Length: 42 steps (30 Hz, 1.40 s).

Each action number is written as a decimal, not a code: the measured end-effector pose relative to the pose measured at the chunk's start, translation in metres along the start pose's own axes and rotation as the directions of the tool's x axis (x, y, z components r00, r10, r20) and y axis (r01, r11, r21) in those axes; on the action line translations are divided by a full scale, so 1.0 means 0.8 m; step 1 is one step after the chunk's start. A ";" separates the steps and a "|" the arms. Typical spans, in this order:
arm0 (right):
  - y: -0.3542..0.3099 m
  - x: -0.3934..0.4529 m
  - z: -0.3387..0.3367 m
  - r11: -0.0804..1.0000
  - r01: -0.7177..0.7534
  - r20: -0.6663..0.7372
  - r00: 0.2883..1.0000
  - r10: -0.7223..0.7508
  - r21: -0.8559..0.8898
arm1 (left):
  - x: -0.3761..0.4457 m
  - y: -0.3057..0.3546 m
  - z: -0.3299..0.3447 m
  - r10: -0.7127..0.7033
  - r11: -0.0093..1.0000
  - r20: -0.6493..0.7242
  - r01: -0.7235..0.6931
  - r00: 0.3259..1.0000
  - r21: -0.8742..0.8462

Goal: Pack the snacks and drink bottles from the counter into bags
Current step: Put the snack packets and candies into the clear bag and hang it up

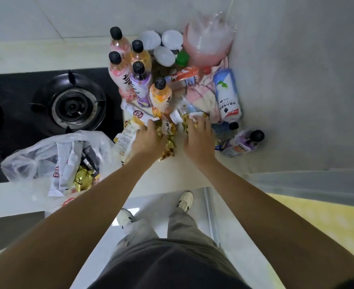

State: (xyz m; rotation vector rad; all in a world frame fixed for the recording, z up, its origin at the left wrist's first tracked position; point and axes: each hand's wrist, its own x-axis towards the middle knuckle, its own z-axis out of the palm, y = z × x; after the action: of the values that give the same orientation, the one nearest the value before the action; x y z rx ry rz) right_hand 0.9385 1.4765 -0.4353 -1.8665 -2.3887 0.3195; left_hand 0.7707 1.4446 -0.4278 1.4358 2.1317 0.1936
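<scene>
Gold-wrapped snacks (pixel 168 142) lie scattered on the pale counter (pixel 182 174) in front of me. My left hand (pixel 149 138) rests on them with fingers curled over wrappers and a yellow snack packet (pixel 124 140). My right hand (pixel 197 136) grips more gold wrappers (pixel 187 120) a little to the right. Several upright drink bottles (pixel 139 82) with black caps stand just behind. A white-blue bottle (pixel 227 94) and a purple bottle (pixel 242 142) lie on their sides at the right. A clear plastic bag (pixel 36 159) holding snack packets sits at my left.
A black gas hob with a burner (pixel 71 103) fills the left counter. White lids (pixel 163 55), a pink bagged stack of cups (pixel 207 42) and a pink cloth (pixel 201 94) crowd the back corner. A grey wall (pixel 297 80) closes the right side.
</scene>
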 end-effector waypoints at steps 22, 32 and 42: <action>0.014 -0.006 -0.015 0.985 0.157 -0.098 0.984 -0.150 0.066 | -0.021 0.008 -0.024 -0.014 0.948 -0.137 -0.031 0.991 -0.316; -0.149 -0.081 -0.046 0.901 0.379 -0.203 0.919 -0.339 0.211 | -0.130 -0.135 -0.119 0.006 0.921 -0.262 -0.107 0.965 -0.375; -0.357 -0.133 -0.015 0.797 0.516 -0.058 0.848 -0.526 0.314 | -0.182 -0.320 -0.176 -0.184 0.909 -0.285 0.053 0.941 -0.413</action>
State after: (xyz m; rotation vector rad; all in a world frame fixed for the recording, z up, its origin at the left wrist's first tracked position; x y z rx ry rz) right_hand 0.6968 1.3091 -0.3547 -1.0154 -2.5553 0.6356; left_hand 0.5300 1.2336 -0.3629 1.0831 2.2508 0.8162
